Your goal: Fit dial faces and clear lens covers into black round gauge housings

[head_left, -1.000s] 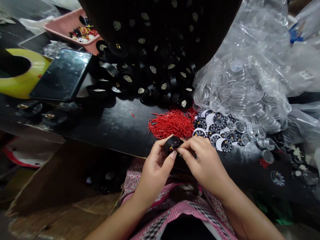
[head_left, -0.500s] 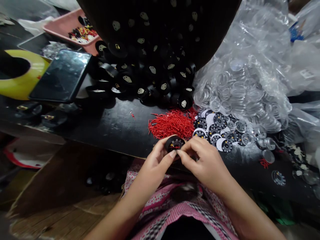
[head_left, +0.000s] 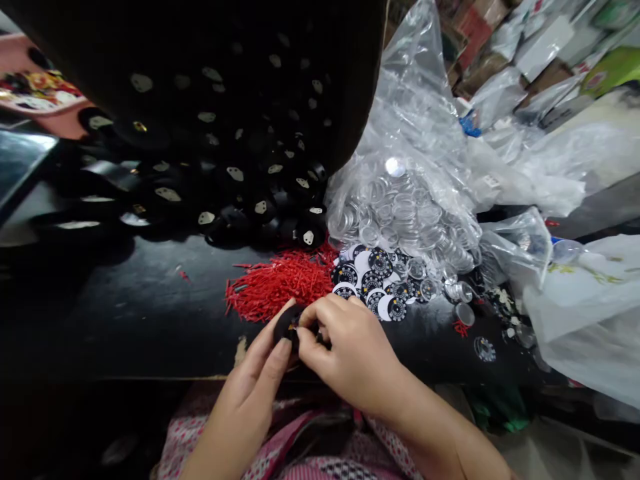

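My left hand (head_left: 253,387) is closed round a small black round dial case (head_left: 283,327), thumb on the near side and fingers behind. The fingertips of my right hand (head_left: 350,350) pinch together at the dial's face and cover most of it. What they hold there, if anything, is hidden. Just beyond my hands lies a heap of thin red pointers (head_left: 280,283). Printed black-and-white dial discs (head_left: 373,280) are spread to its right.
Clear round covers (head_left: 405,213) spill from a plastic bag (head_left: 415,87) at the right. Many black cases (head_left: 235,220) pile up behind the pointers, under a large dark container (head_left: 225,40). A pink tray (head_left: 60,117) of small parts stands far left. The table's front edge (head_left: 165,379) runs near my wrists.
My view has turned to the right, so things appear further left. The dial case is tilted more, and my right fingers now cover its face, where a red pointer showed before.
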### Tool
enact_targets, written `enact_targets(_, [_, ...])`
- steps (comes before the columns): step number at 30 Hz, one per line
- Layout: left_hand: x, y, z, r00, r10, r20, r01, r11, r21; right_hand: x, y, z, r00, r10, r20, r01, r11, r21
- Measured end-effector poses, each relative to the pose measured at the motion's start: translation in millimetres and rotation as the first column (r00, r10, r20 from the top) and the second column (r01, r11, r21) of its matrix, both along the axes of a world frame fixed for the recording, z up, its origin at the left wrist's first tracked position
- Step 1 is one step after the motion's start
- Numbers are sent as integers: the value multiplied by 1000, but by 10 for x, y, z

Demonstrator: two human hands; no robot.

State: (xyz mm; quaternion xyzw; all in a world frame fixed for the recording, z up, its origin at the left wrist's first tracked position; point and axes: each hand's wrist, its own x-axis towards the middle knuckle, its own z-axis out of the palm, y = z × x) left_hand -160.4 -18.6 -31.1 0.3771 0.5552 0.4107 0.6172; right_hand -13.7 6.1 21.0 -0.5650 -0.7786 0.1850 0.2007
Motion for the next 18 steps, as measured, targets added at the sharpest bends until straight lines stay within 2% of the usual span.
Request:
enact_targets(1, [-31, 28, -18, 999, -40, -36, 41, 999, 11, 73, 35, 1, 999, 34, -28, -35, 999, -38])
enact_targets(3, [-93, 74, -42, 996, -88, 17, 88, 995, -49, 273, 159, -20, 999, 23, -45, -25, 999, -45])
enact_targets(4, [-113, 85, -45, 993, -82, 82, 89, 992, -85, 388, 249, -41, 999, -34, -37, 34, 999, -16])
enact_targets(6, [-107, 73, -40, 975, -32, 221, 66, 987, -146, 608, 468, -100, 957, -287, 36, 283, 956, 76])
enact_targets(8, [-46, 26, -27, 949, 30, 314, 25, 985, -172, 774, 691, -173, 907, -410, 97, 398, 909, 124])
enact_targets(11, [60, -48, -23, 915, 81, 395, -2, 981, -195, 915, 927, -273, 891, -432, 139, 413, 899, 144])
enact_targets(13, [86, -63, -36, 906, 87, 414, 8, 975, -222, 978, 993, -313, 899, -422, 115, 403, 902, 156])
enact_targets(16, [62, -29, -47, 901, 56, 429, 47, 973, -225, 1045, 949, -300, 901, -433, 38, 419, 888, 189])
enact_targets(18, [43, 9, -32, 884, 59, 463, 47, 976, -215, 1013, 811, -246, 890, -456, -22, 450, 868, 210])
